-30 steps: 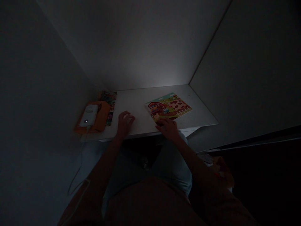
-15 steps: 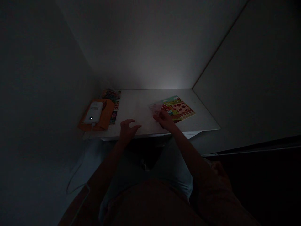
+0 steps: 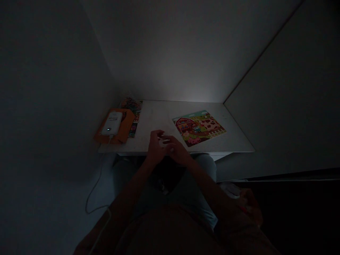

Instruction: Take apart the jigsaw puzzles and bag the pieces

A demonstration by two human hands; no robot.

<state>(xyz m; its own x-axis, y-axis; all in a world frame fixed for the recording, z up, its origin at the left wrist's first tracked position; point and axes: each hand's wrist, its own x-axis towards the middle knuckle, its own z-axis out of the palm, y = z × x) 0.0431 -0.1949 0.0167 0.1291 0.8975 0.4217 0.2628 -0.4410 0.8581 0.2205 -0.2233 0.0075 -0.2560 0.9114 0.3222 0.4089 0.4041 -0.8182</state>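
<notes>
My left hand and my right hand meet at the front edge of the white table, fingers curled towards each other. Between them shows a small pale bit of crumpled clear plastic wrapper, mostly hidden by the fingers. Just beyond my right hand lies a farm picture board, flat and slightly turned, with a red barn, a spotted cow, pigs and a fence. Dim light blurs the finger details.
On the white table, an orange packet at the left carries a white power bank with a lit display. Its white cable hangs over the edge. Colourful printed sheets lie behind. Walls close in the back and sides.
My right hand has moved left and down from the farm picture with the clear plastic, uncovering the barn. My left hand has moved right to meet it. The view has shifted slightly.
</notes>
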